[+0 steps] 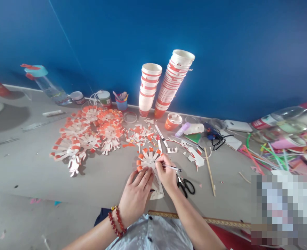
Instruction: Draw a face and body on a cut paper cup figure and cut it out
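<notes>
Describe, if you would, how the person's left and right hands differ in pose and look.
The left hand lies palm down, fingers extended, at the near edge of the cut paper cup; the right hand is curled around a pen. The left hand has red beads at its wrist; the right hand has none. Both are ungloved.

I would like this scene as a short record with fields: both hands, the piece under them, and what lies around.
Left hand: left hand, fingertips resting on the piece's near edge
Right hand: right hand, holding a slim pale pen with a dark end
Piece: orange-and-white paper flower shape with radiating strips
Left side: heap of similar orange-and-white paper shapes
Behind: two tall stacks of red-and-white paper cups
Right side: black-handled scissors, thin wooden stick
</notes>
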Available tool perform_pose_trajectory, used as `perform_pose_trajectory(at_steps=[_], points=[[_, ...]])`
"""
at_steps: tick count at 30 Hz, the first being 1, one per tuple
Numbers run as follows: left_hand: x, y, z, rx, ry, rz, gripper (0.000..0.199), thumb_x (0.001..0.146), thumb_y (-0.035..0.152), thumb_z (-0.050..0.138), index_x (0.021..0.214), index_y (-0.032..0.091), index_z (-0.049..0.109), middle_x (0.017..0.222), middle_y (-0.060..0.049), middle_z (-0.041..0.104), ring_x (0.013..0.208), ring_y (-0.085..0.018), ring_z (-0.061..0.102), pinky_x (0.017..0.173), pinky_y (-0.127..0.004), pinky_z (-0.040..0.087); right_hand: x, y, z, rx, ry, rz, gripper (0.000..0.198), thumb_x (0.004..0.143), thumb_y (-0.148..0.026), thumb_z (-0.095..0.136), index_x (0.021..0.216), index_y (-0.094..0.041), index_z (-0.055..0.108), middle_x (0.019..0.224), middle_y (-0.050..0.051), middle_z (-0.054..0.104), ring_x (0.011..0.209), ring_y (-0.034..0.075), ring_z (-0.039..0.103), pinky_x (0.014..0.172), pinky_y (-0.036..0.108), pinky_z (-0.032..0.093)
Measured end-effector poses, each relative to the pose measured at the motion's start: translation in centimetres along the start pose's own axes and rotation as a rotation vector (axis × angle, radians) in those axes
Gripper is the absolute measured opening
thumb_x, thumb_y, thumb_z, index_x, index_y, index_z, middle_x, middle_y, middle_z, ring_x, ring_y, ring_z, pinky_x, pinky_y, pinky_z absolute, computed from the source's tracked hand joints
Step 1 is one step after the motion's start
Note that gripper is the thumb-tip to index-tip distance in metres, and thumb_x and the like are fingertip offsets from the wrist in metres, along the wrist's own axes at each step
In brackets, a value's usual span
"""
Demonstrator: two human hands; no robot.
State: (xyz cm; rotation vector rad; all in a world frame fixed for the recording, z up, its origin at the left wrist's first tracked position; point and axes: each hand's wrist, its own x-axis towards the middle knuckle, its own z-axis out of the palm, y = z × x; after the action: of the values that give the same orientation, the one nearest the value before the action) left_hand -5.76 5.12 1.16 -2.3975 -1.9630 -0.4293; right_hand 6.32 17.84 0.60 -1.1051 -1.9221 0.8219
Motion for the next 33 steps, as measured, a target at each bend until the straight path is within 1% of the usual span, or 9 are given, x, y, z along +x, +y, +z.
perform_pose_trajectory(at_steps=[7,13,20,23,28,33], points=[[-0.05,0.02,0.03,-0.007,0.002,-0.004,0.045,0.102,0.028,0.041,0.145,0.015,0.046,0.154,-0.006,0.048,0.141,-0.025,0.042,0.112,-0.045,0.032,-0.4,0.17,-0.05,0.097,0.064,0.015,0.017,0.088,-0.019,0.051,0.072,-0.023,0.05,0.063,-0.003,0.056,0.055,0.014,0.053,0.056,0.024,0.043],[-0.09,0.07,0.21,-0.04,0.012,-0.02,0.046,0.103,0.033,0.04,0.146,0.017,0.045,0.153,-0.006,0.049,0.142,-0.025,0.042,0.114,-0.045,0.03,-0.25,-0.27,-0.02,0.078,-0.051,-0.057,0.016,0.087,-0.019,0.051,0.072,-0.023,0.051,0.061,-0.003,0.056,0.053,0.014,0.053,0.051,0.023,0.042],[-0.07,0.1,0.38,-0.058,0.019,-0.034,0.048,0.101,0.035,0.046,0.146,0.018,0.045,0.152,-0.006,0.05,0.143,-0.024,0.04,0.115,-0.044,0.031,-0.06,-0.24,0.12,0.071,-0.074,-0.057,0.016,0.086,-0.019,0.052,0.071,-0.023,0.05,0.058,-0.005,0.052,0.049,0.013,0.05,0.05,0.022,0.04],[-0.06,0.09,0.3,-0.06,0.018,-0.04,0.048,0.101,0.036,0.047,0.145,0.019,0.046,0.152,-0.006,0.051,0.142,-0.024,0.04,0.115,-0.045,0.031,-0.02,-0.34,0.14,0.062,-0.106,-0.064,0.016,0.086,-0.019,0.052,0.07,-0.023,0.05,0.059,-0.004,0.053,0.05,0.013,0.05,0.051,0.023,0.041],[-0.01,0.11,0.33,-0.079,0.025,-0.038,0.045,0.101,0.036,0.046,0.143,0.019,0.049,0.15,-0.006,0.052,0.142,-0.024,0.04,0.115,-0.045,0.03,0.09,-0.64,0.14,0.028,-0.113,-0.052,0.013,0.085,-0.02,0.052,0.072,-0.023,0.051,0.06,-0.004,0.056,0.051,0.013,0.052,0.053,0.024,0.042],[-0.05,0.17,0.41,-0.088,0.015,-0.045,0.045,0.102,0.035,0.045,0.144,0.018,0.048,0.151,-0.005,0.051,0.143,-0.024,0.039,0.116,-0.045,0.028,0.11,-0.67,0.17,0.024,-0.122,-0.061,0.014,0.086,-0.02,0.051,0.072,-0.023,0.051,0.061,-0.003,0.056,0.052,0.014,0.053,0.054,0.023,0.042]])
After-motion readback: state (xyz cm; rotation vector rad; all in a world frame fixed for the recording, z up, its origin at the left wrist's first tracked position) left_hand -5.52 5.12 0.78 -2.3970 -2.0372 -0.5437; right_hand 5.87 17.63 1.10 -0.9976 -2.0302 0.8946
